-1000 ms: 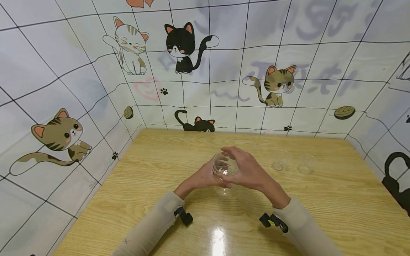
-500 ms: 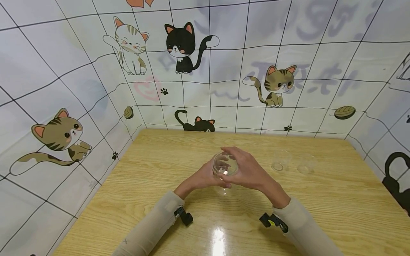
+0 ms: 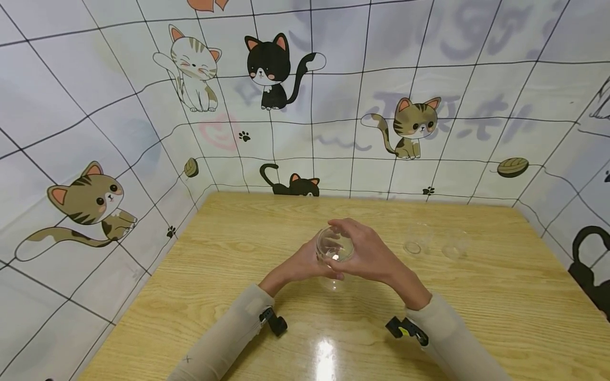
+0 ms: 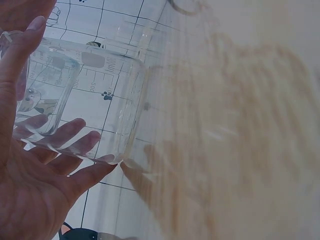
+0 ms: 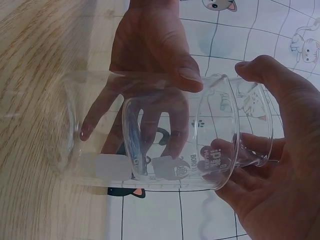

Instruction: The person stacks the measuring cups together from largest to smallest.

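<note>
In the head view my left hand [image 3: 305, 262] and right hand [image 3: 369, 251] meet around two clear glass beakers. The larger beaker [image 5: 112, 167] has white print and patches on its wall; my left hand holds it, thumb on the near side and fingers behind. Nested partway inside it is a smaller beaker [image 5: 256, 115], its rim standing out of the larger mouth. Between thumb and fingers, my right hand grips the smaller one near that rim. Whether the larger base touches the wooden table [image 3: 238, 222] I cannot tell.
Two more small clear glass vessels stand to the right on the table: one glass [image 3: 413, 246] and, beside it, another glass [image 3: 455, 248]. A cloth wall [image 3: 333, 106] with cat drawings encloses the table's back and sides.
</note>
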`<state>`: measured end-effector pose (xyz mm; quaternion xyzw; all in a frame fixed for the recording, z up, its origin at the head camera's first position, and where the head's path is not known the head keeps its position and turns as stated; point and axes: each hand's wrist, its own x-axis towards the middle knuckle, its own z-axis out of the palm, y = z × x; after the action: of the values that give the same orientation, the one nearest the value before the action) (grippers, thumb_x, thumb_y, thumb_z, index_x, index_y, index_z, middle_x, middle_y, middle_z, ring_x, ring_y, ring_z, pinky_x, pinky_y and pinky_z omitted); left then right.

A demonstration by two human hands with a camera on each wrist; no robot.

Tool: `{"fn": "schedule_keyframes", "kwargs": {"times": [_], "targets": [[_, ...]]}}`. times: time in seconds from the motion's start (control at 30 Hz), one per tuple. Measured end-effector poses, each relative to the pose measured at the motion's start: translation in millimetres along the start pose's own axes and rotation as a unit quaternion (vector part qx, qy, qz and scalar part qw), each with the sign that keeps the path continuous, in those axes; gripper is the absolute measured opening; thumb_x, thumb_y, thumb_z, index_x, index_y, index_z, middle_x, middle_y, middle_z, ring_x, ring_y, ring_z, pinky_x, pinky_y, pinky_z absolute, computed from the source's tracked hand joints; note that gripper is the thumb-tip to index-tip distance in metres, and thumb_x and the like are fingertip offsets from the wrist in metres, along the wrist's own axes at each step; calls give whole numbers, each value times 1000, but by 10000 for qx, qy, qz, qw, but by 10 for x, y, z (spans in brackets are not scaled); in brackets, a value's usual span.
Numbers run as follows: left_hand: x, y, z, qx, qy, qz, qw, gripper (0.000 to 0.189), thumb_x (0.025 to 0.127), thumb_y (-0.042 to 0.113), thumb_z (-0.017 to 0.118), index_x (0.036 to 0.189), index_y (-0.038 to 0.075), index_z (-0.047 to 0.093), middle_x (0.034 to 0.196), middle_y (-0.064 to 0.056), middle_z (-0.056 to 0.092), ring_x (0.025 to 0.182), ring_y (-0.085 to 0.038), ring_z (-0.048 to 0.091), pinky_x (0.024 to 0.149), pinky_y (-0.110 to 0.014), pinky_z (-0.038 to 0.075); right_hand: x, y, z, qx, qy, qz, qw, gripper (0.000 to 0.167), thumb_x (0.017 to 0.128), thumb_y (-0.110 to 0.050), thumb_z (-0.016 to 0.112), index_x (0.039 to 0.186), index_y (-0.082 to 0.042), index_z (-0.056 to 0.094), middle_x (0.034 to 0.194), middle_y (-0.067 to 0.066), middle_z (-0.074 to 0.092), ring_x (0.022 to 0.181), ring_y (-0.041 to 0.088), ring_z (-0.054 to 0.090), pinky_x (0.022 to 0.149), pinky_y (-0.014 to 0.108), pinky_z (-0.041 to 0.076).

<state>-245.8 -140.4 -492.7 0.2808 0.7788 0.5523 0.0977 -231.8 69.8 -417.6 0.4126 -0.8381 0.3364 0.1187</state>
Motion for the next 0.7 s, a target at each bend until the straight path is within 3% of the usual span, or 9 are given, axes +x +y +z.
{"fn": "schedule_keyframes", "kwargs": {"times": [0.7], "targets": [[-4, 0, 2, -181, -47, -20, 9998, 104, 77, 22, 94, 157, 36, 29, 156, 4, 47, 142, -30, 52, 109, -34, 51, 3, 17, 16, 12, 50, -66, 10000, 75, 76, -30, 89, 140, -3, 58, 127, 9, 67, 112, 30, 69, 91, 47, 59]]}}
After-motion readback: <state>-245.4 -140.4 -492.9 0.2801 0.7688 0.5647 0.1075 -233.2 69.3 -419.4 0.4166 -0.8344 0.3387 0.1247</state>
